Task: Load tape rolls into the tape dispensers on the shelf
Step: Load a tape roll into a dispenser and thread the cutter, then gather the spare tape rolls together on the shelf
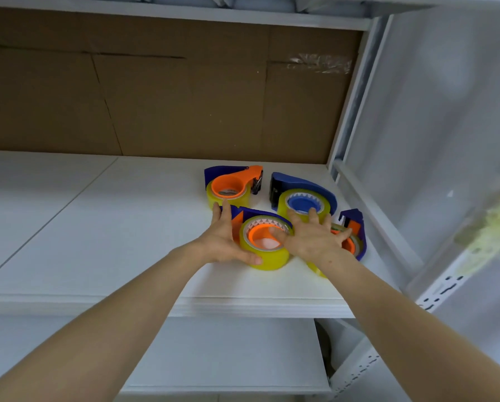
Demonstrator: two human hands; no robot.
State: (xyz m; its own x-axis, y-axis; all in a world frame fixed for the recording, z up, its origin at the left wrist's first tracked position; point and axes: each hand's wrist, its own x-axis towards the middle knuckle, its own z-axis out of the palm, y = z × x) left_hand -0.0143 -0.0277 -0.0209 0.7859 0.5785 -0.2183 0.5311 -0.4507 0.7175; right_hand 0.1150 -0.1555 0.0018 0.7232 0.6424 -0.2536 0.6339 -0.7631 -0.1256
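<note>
Several blue-and-orange tape dispensers lie on the white shelf [98, 227], each with a yellowish clear tape roll on its hub. My left hand [222, 242] cups the left side of the front dispenser's tape roll [269, 256], thumb along its lower edge. My right hand [312, 239] lies spread with its thumb inside that roll's orange hub [260, 233] and its fingers over the neighbours. Behind are an orange-hub dispenser [231, 187] and a blue-hub dispenser [303, 198]. A further dispenser [356, 236] at the right is partly hidden by my right hand.
A brown cardboard panel [170, 97] backs the shelf. A white metal upright [356, 97] and slotted rail [440, 291] bound it on the right. A lower white shelf [228, 355] lies beneath. The upper shelf's underside [185, 13] runs overhead.
</note>
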